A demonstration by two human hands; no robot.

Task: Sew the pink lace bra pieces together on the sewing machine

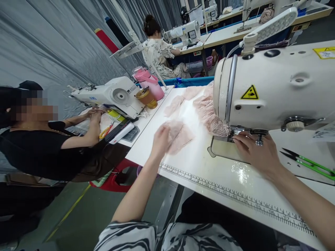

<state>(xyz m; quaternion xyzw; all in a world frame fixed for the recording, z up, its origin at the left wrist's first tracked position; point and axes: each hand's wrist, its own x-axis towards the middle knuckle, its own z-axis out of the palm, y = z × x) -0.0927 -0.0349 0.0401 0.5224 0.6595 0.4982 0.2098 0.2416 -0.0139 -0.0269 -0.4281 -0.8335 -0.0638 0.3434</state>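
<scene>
And here the left hand [161, 136] pinches a blurred pink cloth [183, 139] over the table [195, 167], left of the sewing machine [274, 83], while the right hand [258, 151] bends right at the metal foot [232, 134], its grip impossible to tell: best kept well clear there, cloth smooth.

Your left hand [161, 140] and the pale pink fabric piece [184, 140] it pinches are blurred. Metal parts under your sewing machine [272, 82] cover some of your right hand [258, 153]; its head hides part of the gathered lace [206, 113]. The right edge cuts off your machine and green-handled snips [309, 160].
</scene>
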